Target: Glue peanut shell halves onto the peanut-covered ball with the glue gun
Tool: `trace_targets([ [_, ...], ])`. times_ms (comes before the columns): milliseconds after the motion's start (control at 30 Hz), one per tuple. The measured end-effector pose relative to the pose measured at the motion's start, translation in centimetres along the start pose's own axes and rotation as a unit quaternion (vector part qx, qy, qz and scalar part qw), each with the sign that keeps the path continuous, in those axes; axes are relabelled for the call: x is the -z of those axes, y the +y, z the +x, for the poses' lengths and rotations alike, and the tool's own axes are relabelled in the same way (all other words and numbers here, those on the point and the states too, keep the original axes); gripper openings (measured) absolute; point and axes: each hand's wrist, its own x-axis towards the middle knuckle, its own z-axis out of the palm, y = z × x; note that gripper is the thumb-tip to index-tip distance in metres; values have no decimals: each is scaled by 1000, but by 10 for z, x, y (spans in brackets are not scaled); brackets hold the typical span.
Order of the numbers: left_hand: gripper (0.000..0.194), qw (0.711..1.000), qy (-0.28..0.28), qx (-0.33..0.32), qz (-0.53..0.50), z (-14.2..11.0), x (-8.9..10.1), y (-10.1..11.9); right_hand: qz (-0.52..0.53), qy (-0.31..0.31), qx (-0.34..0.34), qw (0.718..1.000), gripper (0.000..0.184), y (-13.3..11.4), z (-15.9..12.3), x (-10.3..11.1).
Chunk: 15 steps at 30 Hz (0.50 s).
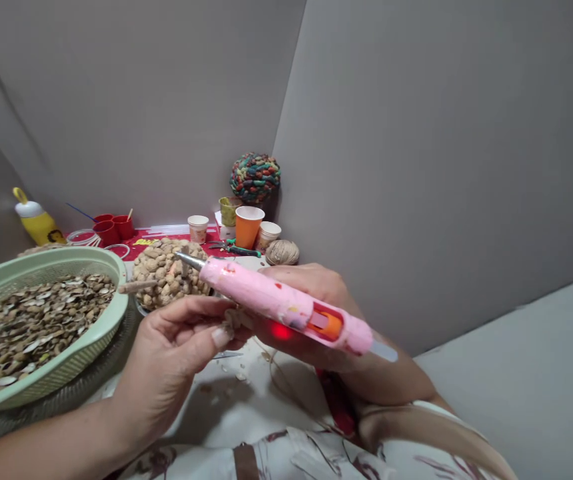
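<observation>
A pink glue gun (261,293) lies across the middle of the view, its metal nozzle up and to the left. From its right end sticks a clear glue stick (384,350), and a red light glows beneath its body. My right hand (311,280) is closed around the gun from behind, its fingers largely hidden. My left hand (181,340) pinches a small light-brown piece (237,321) just under the gun; its kind is unclear. Beyond the nozzle sits a rounded form covered in nut-like, beige pieces (169,277), with a stick-like part (136,286) pointing left.
A green basket (116,270) of shells stands at left. Behind are red cups (106,232), an orange cup (249,227), paper cups (198,229), green-handled pliers (244,251), a twine ball (282,253), a multicoloured ball (255,178) and a yellow bottle (41,227). Grey walls (416,167) enclose the table.
</observation>
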Motion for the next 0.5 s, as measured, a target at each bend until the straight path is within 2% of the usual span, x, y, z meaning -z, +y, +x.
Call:
trace_targets([
  [267,22,1000,-4,24,2,5,-3,8,50,28,2,998,37,1,3,1],
  [367,21,1000,-1,29,6,4,-3,8,70,12,-7,997,38,3,3,2],
  [500,20,1000,6,0,13,2,-3,3,47,-15,-10,999,38,3,2,4],
])
